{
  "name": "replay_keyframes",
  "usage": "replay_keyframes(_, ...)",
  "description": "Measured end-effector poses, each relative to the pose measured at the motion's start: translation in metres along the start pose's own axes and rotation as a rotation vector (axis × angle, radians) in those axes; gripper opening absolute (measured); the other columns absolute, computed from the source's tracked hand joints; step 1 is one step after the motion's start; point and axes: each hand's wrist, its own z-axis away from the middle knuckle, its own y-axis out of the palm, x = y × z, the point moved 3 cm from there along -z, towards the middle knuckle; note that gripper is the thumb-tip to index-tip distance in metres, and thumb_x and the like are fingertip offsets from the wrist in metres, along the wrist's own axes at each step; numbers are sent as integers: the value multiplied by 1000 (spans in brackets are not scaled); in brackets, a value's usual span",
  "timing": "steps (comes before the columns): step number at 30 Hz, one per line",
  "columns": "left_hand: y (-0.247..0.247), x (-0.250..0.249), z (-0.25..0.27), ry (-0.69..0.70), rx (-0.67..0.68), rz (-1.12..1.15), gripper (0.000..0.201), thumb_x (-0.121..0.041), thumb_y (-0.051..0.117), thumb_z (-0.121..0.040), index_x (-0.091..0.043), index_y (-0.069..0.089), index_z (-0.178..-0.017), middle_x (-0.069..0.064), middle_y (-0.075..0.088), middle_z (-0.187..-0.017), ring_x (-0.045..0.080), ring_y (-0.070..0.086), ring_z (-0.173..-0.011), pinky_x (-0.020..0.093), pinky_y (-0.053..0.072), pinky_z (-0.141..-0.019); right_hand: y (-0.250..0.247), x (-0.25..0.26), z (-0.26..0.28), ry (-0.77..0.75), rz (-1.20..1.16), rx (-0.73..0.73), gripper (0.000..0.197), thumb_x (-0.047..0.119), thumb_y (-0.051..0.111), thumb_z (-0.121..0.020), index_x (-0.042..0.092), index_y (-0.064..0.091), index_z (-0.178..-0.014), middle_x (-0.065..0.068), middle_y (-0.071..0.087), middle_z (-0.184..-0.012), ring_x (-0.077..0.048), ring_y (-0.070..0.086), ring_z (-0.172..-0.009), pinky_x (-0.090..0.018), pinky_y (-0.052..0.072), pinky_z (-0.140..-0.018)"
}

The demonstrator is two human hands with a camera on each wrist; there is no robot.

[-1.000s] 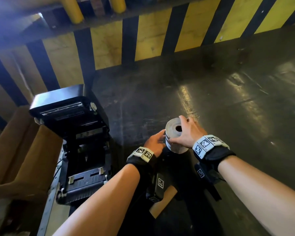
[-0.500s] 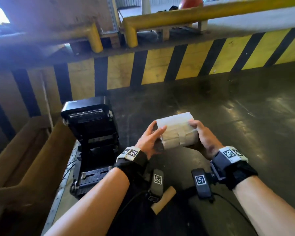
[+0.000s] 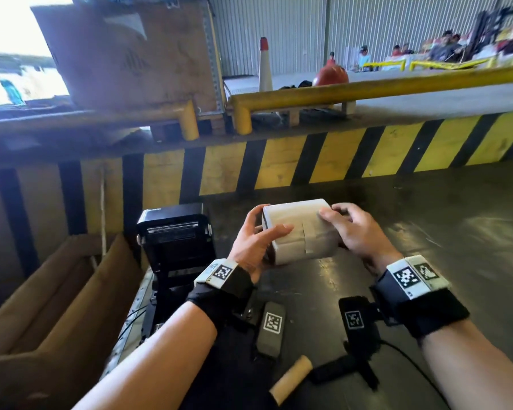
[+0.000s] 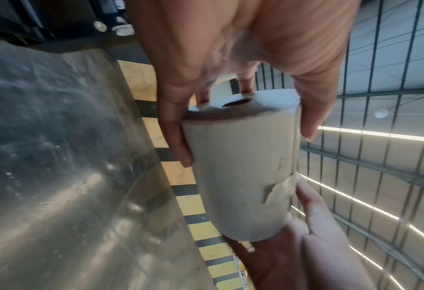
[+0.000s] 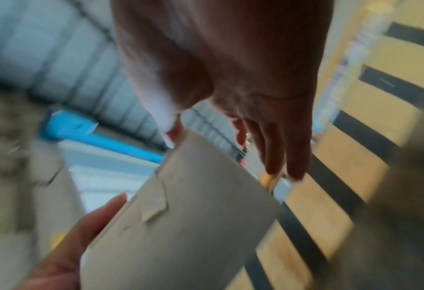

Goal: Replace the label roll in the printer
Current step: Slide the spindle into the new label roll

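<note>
The person holds the roll (image 3: 301, 230) up off the tabletop (image 3: 427, 220), lying sideways between both hands. The left hand (image 3: 253, 241) cups the left end, thumb across the near face and fingers (image 3: 253, 216) reaching round the far edge; in the left wrist view its thumb and fingers clamp the rim around the core hole (image 4: 237, 102). The right hand (image 3: 354, 229) grips the right end, fingers curled onto the top of the roll, a fingertip (image 3: 323, 215) lying at the edge of a tape strip (image 3: 307, 235) stuck across the outer wrap. That strip shows as a lifted, crinkled flap in the left wrist view (image 4: 279, 188). The right wrist view is badly blurred, but the roll (image 5: 188, 215) can be made out between the two hands. The printer (image 3: 175, 232) stands just left of the left hand, black, its lid raised; I cannot see inside the bay from here. An empty cardboard core (image 3: 290, 380) lies on the tabletop below the wrists, nearer the person than the hands. A cardboard box (image 3: 60, 291) sits left of the printer. Beyond the hands runs a yellow-and-black striped wall (image 3: 308, 161) with a yellow rail (image 3: 367, 90) above it.
</note>
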Motion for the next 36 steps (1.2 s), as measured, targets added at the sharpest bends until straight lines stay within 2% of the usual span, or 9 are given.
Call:
replay_keyframes(3,3,-10,-1,14,-7,-11,55,-15,74,-75,-33,49,-120,14,61,-116,29,64,-94,38,56,-61,-10,32,5,-412,299,-53,47,39,59,-85,21,51,-128,-4,54,-134,-18,52,-121,-23,40,-94)
replay_keyframes(6,8,-15,-2,31,-1,-5,61,-17,74,-75,-28,46,-128,13,63,-113,26,65,-88,35,55,-59,1,39,14,-580,544,18,41,34,59,-86,18,58,-124,-7,51,-138,-20,47,-127,-17,29,-101)
replay_keyframes(10,10,-14,-3,27,-12,-16,63,-19,77,-73,-29,47,-127,14,62,-116,27,65,-91,39,55,-65,0,35,18,-607,482,-44,35,29,64,-83,16,65,-116,-10,56,-134,-20,51,-124,-20,33,-103)
replay_keyframes(15,8,-9,1,2,-28,-42,62,-18,75,-74,-29,46,-127,11,60,-115,26,63,-94,39,56,-66,1,32,23,-610,448,-36,25,25,69,-80,17,71,-103,-6,59,-129,-16,53,-118,-20,40,-98)
replay_keyframes(19,3,-8,2,-6,-38,-64,62,-19,75,-74,-30,45,-126,9,59,-115,27,61,-99,46,57,-77,4,30,24,-592,433,-11,18,22,71,-78,16,70,-95,-5,58,-126,-11,50,-113,-25,44,-96)
replay_keyframes(25,-2,-10,1,-5,-44,-93,61,-20,73,-76,-30,44,-128,6,57,-113,25,59,-99,48,58,-77,1,24,21,-581,458,-6,33,25,71,-77,13,65,-108,-6,57,-127,-9,48,-110,-17,39,-92)
replay_keyframes(29,-4,-7,1,-31,-46,-110,60,-21,74,-76,-31,45,-127,5,56,-114,27,58,-102,51,57,-79,1,20,21,-562,454,15,26,24,71,-78,15,66,-102,-5,56,-127,-9,48,-111,-17,39,-92)
replay_keyframes(33,-5,-3,0,-49,-46,-127,60,-21,74,-76,-31,44,-127,3,56,-112,26,58,-100,47,58,-73,3,15,20,-510,416,60,19,21,71,-78,16,67,-96,-2,56,-125,-10,49,-111,-5,34,-85)
replay_keyframes(36,-5,1,0,-57,-56,-149,61,-21,75,-74,-31,46,-126,3,56,-114,27,58,-103,51,58,-77,4,11,18,-469,382,84,15,18,71,-77,17,66,-91,-3,56,-124,-13,50,-113,-10,36,-86)
